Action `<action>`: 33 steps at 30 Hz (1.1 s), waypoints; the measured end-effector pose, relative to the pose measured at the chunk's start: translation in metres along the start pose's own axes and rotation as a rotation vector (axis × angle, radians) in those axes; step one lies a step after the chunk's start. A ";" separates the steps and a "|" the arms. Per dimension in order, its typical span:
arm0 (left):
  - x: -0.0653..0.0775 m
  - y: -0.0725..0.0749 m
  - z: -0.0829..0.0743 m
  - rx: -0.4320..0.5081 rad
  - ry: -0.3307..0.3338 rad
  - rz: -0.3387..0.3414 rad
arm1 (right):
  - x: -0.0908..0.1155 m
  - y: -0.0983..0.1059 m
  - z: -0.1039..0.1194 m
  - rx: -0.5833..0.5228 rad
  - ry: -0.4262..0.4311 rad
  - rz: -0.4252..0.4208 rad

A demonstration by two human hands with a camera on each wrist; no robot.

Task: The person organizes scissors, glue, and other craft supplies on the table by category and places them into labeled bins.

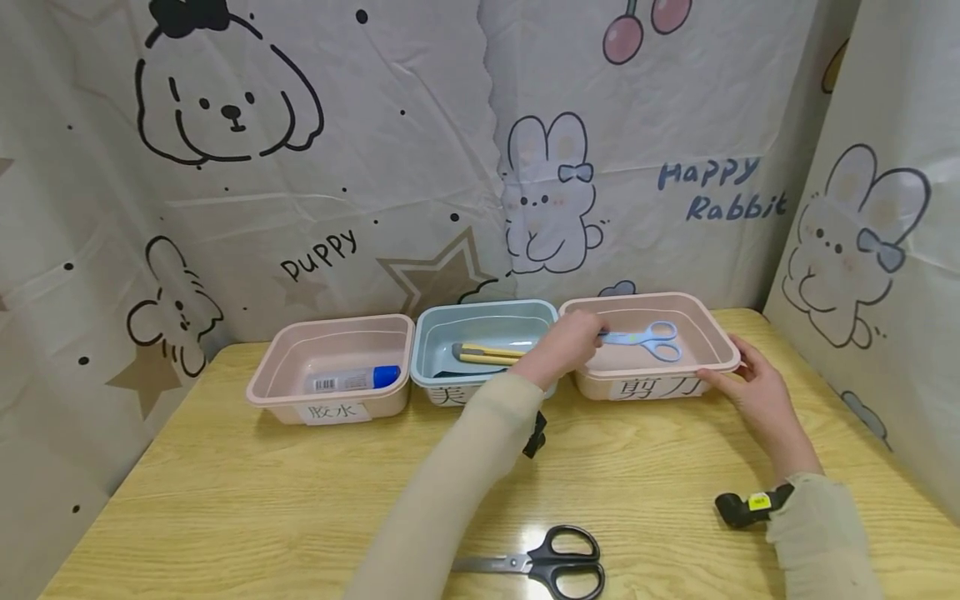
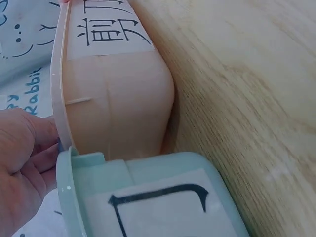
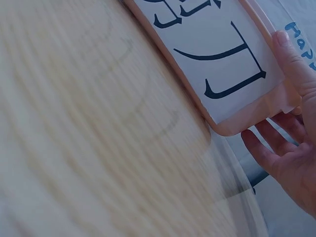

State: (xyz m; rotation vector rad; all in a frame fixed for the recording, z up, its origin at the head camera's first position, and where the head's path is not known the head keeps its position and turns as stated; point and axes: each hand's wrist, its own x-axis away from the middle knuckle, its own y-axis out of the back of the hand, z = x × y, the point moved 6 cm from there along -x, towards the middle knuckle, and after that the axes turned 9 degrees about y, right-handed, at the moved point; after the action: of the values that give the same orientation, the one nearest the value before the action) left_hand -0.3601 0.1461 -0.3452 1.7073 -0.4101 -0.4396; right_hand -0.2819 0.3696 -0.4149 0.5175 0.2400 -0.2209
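In the head view, blue-handled scissors (image 1: 651, 337) are in the right pink bin (image 1: 600, 387), handles pointing right. My left hand (image 1: 566, 346) reaches over this bin's left side and pinches the scissors at the blade end. In the left wrist view the left hand (image 2: 24, 168) is beside the bin's rim, its fingertips partly hidden. My right hand (image 1: 761, 396) grips the bin's front right corner. The right wrist view shows the right hand's thumb on the rim and its fingers at the end wall. Black-handled scissors (image 1: 562, 562) lie on the table, blades partly behind the left sleeve.
A blue bin (image 1: 491, 310) with a yellow-and-grey utility knife (image 1: 487, 354) stands in the middle, partly behind the left forearm. At left, another pink bin (image 1: 262, 379) holds a blue-capped glue bottle (image 1: 356, 379). Labels are on the bin fronts. A printed cloth (image 1: 420, 108) hangs behind.
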 end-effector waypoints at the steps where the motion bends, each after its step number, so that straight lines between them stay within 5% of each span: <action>1: -0.001 0.000 -0.001 -0.008 -0.002 0.000 | 0.000 0.000 0.000 0.002 0.002 -0.001; 12: -0.006 -0.010 -0.006 -0.045 -0.024 -0.031 | -0.001 0.002 0.001 0.013 -0.014 0.005; 23: -0.010 -0.012 -0.005 -0.096 0.051 -0.020 | -0.001 0.000 -0.002 0.002 -0.025 0.006; 33: 0.000 -0.006 -0.003 -0.058 0.031 -0.007 | 0.000 0.002 -0.003 0.000 -0.021 -0.007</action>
State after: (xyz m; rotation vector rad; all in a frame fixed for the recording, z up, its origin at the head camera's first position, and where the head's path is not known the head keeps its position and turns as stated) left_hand -0.3585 0.1492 -0.3503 1.6573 -0.3662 -0.4258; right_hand -0.2817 0.3723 -0.4166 0.5146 0.2212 -0.2327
